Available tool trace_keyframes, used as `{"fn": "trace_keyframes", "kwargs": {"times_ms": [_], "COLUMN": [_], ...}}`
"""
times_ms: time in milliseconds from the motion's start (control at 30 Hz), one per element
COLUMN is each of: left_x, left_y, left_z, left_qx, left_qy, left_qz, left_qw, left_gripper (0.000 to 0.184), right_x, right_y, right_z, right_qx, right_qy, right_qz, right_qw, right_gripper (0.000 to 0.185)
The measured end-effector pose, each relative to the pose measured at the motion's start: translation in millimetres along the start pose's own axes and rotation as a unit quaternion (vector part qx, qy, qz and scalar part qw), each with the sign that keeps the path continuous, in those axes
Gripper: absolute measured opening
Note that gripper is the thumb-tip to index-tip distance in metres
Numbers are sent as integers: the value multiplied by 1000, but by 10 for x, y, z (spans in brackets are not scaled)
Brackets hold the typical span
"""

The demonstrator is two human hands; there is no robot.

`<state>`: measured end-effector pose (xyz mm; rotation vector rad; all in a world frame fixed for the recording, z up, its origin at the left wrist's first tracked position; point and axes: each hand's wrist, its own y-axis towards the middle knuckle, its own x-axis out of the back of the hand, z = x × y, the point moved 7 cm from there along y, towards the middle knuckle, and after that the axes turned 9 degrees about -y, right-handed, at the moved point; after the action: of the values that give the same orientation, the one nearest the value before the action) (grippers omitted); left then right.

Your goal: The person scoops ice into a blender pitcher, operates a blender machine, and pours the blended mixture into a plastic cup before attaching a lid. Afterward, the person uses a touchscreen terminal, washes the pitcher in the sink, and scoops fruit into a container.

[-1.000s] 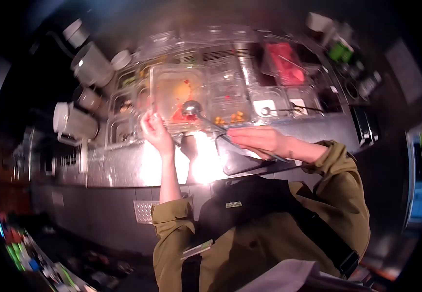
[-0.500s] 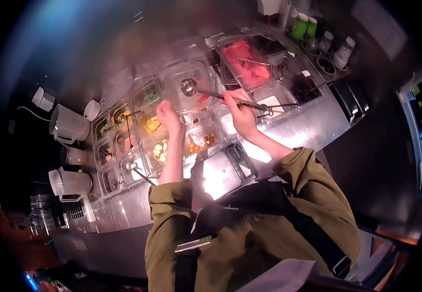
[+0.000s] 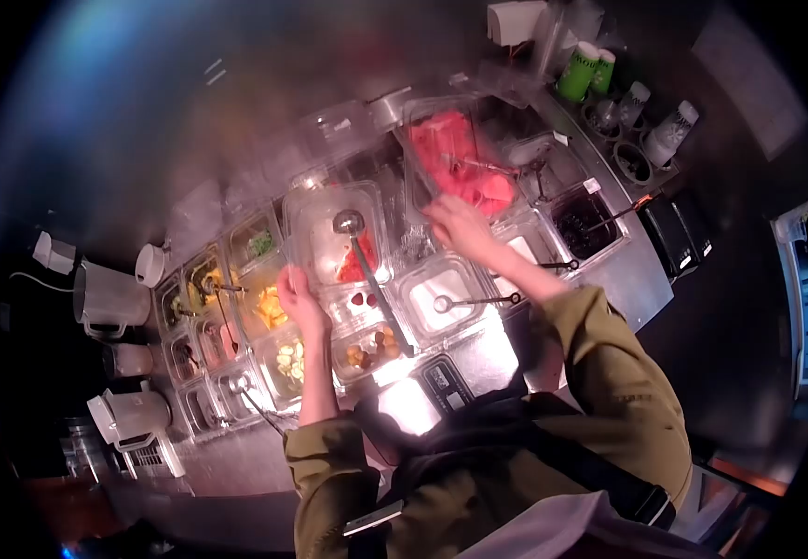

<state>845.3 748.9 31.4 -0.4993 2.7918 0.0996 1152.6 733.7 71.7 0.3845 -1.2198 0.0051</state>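
Note:
My left hand (image 3: 303,296) is at the left edge of a clear tub (image 3: 371,200), above the small bins; its fingers are bent and blurred, and what they hold, if anything, is hidden. A ladle (image 3: 349,222) lies in that tub beside red pieces (image 3: 357,265), its long handle slanting down over the bins. My right hand (image 3: 460,225) is at the lower left edge of the container of red slabs (image 3: 455,154), away from the ladle. Its fingers are partly bent and smeared, their grip unclear. Tongs (image 3: 483,166) rest on the red slabs.
Bins of yellow pieces (image 3: 271,306), pale slices (image 3: 290,360) and dark pieces (image 3: 575,228) surround the hands. A white-filled bin (image 3: 436,295) has a spoon in it. White pitchers (image 3: 110,296) stand left, green cups (image 3: 579,73) back right. A black device (image 3: 448,380) lies near the front.
My right hand has let go of the ladle and moved to the red slab container. The ladle now rests in the clear tub. The camera view has shifted.

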Motion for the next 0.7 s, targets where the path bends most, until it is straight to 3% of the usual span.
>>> {"fn": "trace_keyframes", "kwargs": {"times_ms": [100,167,200,300,333,433,533,700], "left_x": [-162,-354,-428,-714,-745,-979,-1216,-1534], "left_y": [285,359,404,660,706,832,885,864], "left_z": [118,124,138,196,234,310,496,842], "left_qx": [-19,65,108,122,153,188,226,289], "left_qy": [12,20,25,-10,2,-16,44,95], "left_qz": [41,65,80,165,170,269,325,401], "left_qw": [999,996,991,979,973,945,917,864], "left_gripper": [19,20,20,19,17,19,22,23], "right_x": [-568,-691,-748,-881,-966,-627,-378,-332], "right_y": [257,434,458,446,389,195,77,-77], "right_z": [-326,-320,-349,-496,-592,-642,-819,-1140], "right_qx": [-18,31,43,62,74,127,76,94], "right_qy": [-118,-196,-152,-256,-290,-254,-207,-165], "right_qz": [17,-23,8,111,88,77,172,150], "right_qw": [993,980,987,958,950,956,960,970], "right_gripper": [57,66,77,76,76,59,74,78]}}
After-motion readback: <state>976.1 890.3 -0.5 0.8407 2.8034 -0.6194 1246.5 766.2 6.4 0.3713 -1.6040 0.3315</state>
